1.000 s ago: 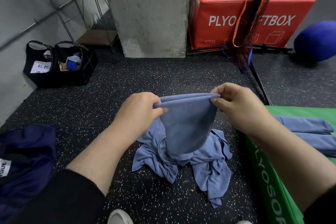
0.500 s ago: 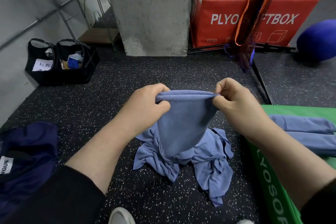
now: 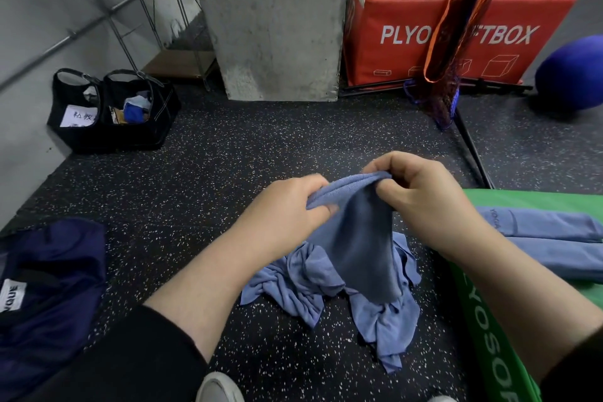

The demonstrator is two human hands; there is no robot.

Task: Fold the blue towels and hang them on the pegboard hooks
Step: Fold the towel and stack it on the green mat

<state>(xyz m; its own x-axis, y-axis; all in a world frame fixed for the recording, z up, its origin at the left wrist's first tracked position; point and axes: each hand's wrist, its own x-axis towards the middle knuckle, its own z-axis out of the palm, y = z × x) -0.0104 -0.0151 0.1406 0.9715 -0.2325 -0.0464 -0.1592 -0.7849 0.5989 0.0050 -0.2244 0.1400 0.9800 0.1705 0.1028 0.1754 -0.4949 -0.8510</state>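
Pinched between both hands, the blue towel (image 3: 355, 238) hung as a narrow drape above the speckled floor (image 3: 228, 179): the left hand (image 3: 287, 209) curled its fingers and thumb round one end of the top edge, and the right hand (image 3: 421, 199) nipped the other end, the two fists close together with only a short span of cloth between them.

Taking that held towel as the landmark, the red plyo box (image 3: 456, 26) stood far behind it beside the concrete pillar (image 3: 270, 19). To its right lay the green plyo box (image 3: 522, 206), carrying folded towels (image 3: 548, 232) on top. To its left, well apart, sat a dark navy garment (image 3: 52, 271), and further back on that side a black bag (image 3: 111, 111). Directly beneath it, its lower end reaching into them, lay the crumpled towels (image 3: 326, 290) not yet folded. An orange-trimmed net (image 3: 456, 26) hung behind and to the right. No pegboard or hooks showed anywhere.

The step in hand looked like bringing corners together for a fold. To do it well, the edges should be matched squarely before the pinch closes, the drape lifted clear of the heap so it drags nothing up, and the cloth given a light shake so it hangs flat. Soft terry slips and skews easily, so an uneven grip would likely give a crooked fold.
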